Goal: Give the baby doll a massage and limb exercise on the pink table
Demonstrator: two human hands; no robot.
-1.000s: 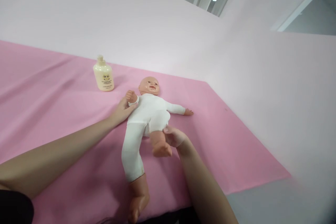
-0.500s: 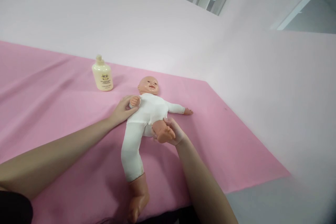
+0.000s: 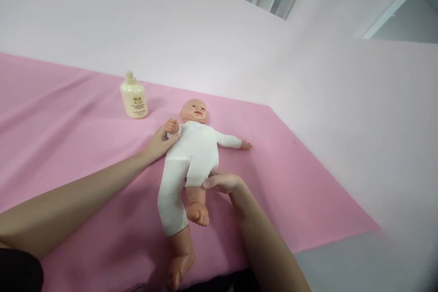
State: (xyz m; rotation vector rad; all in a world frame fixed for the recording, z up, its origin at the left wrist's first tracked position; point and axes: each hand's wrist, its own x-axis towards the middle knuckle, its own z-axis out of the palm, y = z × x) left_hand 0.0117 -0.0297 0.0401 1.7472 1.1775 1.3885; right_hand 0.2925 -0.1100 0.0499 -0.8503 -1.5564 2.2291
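Observation:
A baby doll [image 3: 196,142] with a white cloth body lies on its back on the pink cloth [image 3: 294,182], head toward the wall. My left hand [image 3: 160,143] is closed around the doll's arm on the left, thumb toward its chest; the doll's small fist stands up above my fingers. My right hand [image 3: 221,181] grips the doll's leg on the right near the cloth cuff, thumb on top and the other fingers hidden under it. The doll's other leg stretches toward me at the table's front edge. Its other arm lies out to the right, untouched.
A cream-coloured pump bottle [image 3: 135,100] with a printed label stands upright on the cloth, behind and left of the doll. A white wall [image 3: 219,50] rises behind the table. The cloth's edge slants down at the right.
My right hand has lowered the doll's leg from a raised position toward me, so its foot now points downward. The fist in my left hand has shifted slightly up and left.

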